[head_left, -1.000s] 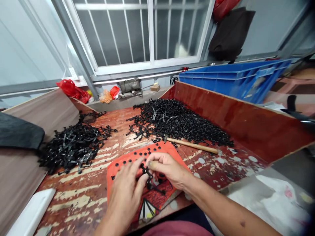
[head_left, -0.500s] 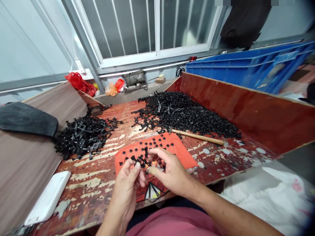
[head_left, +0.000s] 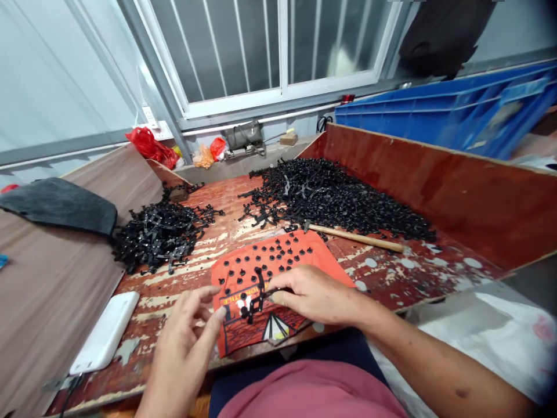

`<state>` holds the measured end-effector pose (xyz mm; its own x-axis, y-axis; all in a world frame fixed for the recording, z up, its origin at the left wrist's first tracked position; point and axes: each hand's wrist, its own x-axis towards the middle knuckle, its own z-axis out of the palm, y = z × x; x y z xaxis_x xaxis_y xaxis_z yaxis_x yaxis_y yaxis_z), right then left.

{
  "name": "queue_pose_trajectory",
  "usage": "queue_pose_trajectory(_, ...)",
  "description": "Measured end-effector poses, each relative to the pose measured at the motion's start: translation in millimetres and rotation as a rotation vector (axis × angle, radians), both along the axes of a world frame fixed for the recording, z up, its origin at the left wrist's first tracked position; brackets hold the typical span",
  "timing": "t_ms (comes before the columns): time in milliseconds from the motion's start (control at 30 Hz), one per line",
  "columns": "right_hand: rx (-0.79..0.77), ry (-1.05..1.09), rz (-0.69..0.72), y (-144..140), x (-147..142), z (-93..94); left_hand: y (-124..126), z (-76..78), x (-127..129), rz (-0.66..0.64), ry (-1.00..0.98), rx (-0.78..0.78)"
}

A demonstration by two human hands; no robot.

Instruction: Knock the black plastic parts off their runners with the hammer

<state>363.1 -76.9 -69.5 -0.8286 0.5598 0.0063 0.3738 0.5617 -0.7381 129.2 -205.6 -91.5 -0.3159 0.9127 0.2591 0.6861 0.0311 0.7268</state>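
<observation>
Between the thumb and fingers of my right hand (head_left: pixel 315 293) is a branched black part (head_left: pixel 260 290) with small knobbed ends, perhaps plastic or rubber. It hangs over a printed orange sheet (head_left: pixel 328 261) at the table's front. My left hand (head_left: pixel 185 337) is empty, thumb and fingers apart, at the left edge of that sheet. Many small round black pieces (head_left: pixel 241 281) with a stub on top stand spaced out on the sheet. Part of the sheet is covered by my right hand.
A large heap of black parts (head_left: pixel 343 200) lies behind the sheet, a smaller heap (head_left: pixel 159 235) to the left. Between sheet and large heap rests a hammer (head_left: pixel 357 237). A white phone-like device (head_left: pixel 107 331) lies at left. A red board (head_left: pixel 435 191) walls the right side.
My left hand has let go of the black part and moved left, its fingers opening. The part stays in my right hand. The view has shifted slightly.
</observation>
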Motion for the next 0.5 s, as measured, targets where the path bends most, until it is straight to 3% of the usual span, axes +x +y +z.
queue_pose_trajectory(167, -0.120, -0.132, 0.285, 14.0, -9.4, 16.0, -17.9, 10.6, 12.4, -0.286, 0.388, 0.008)
queue_pose_trajectory(300, -0.255, -0.158, 0.513, 24.6, -22.5, 18.3, -14.7, 9.2, 43.8, -0.381, 0.502, 0.118)
queue_pose_trajectory(400, -0.334, -0.162, 0.493, 24.9, -28.7, 8.2, -8.0, -2.6, 57.9, -0.338, 0.341, 0.084)
queue_pose_trajectory(500, -0.357, -0.125, 0.390, 18.7, -30.8, -7.1, -2.6, -16.1, 54.4, -0.154, -0.010, -0.051)
